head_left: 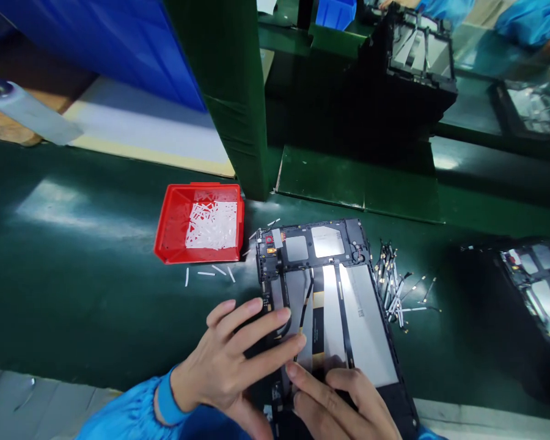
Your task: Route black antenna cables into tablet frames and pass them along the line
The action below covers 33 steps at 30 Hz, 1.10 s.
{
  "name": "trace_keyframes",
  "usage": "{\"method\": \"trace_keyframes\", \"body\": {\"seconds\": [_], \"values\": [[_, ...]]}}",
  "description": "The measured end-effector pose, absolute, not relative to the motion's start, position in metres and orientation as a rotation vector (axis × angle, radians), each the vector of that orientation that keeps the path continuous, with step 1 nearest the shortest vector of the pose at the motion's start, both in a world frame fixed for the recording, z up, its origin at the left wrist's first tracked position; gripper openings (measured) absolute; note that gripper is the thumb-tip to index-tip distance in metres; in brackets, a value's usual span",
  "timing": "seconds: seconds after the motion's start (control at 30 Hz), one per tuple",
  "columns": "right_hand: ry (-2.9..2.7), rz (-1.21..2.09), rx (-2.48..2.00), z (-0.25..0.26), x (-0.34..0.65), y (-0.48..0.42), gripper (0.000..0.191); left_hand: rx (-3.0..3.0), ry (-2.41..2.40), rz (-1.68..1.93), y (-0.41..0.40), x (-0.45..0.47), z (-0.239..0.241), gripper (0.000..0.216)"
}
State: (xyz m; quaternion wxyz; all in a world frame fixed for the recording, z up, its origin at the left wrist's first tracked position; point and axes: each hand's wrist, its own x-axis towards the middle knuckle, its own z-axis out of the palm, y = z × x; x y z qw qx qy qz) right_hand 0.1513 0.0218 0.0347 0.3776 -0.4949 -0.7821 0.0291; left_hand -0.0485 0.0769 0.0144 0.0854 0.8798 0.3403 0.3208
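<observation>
An opened tablet with silver battery cells and a black frame lies in front of me. My left hand rests across its left side, fingers spread, fingertips touching a thin black flex cable or the surface beside it. Lower down, my right hand lies over the tablet with its index fingertip pressed close to the cable's lower part, near my left fingertips. Its other fingers are partly bent, and I see nothing held in them. The tablet's lower end is hidden by my hands and the picture's edge.
A red bin holds many small white strips; several loose strips lie below it. Right of the tablet is a pile of thin flex cables. More opened tablets stand at right and at the back. A green post rises behind.
</observation>
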Motion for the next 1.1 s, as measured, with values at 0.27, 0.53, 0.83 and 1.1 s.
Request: {"method": "trace_keyframes", "body": {"seconds": [0.27, 0.53, 0.83, 1.1], "values": [[-2.264, 0.221, -1.247, 0.057, 0.165, 0.024, 0.021, 2.502, 1.111, 0.749, 0.121, -0.031, 0.03, 0.083], [-2.163, 0.172, -1.269, 0.055, 0.162, 0.024, 0.021, 2.025, 1.279, 0.659, 0.111, -0.016, 0.047, 0.054], [-2.139, 0.164, -1.277, 0.055, 0.161, 0.022, 0.029, 1.719, 1.291, 0.781, 0.104, -0.006, 0.042, 0.065], [-2.328, 0.456, -1.199, 0.081, 0.182, 0.027, 0.02, 1.645, 1.359, 0.895, 0.108, 0.006, 0.044, 0.047]]}}
